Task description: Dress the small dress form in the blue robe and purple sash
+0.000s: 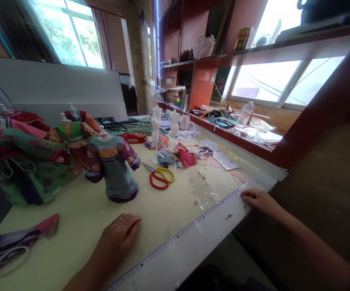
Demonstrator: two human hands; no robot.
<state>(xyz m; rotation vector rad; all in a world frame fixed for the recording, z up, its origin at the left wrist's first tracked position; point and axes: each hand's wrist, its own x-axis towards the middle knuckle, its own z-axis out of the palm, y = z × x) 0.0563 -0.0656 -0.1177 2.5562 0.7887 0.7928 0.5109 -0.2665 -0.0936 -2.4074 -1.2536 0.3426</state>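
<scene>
The right hand (255,199) had thumb and fingertips drawn together beside the far end of a ruler (179,238), which lay along the near edge of the table (159,210) (whether they pinched something tiny could not be told). The left hand (121,229) rested loosely curled, palm hidden; just beyond it stood a small garment (118,167) on a form, near red-and-yellow scissors (161,178).
</scene>
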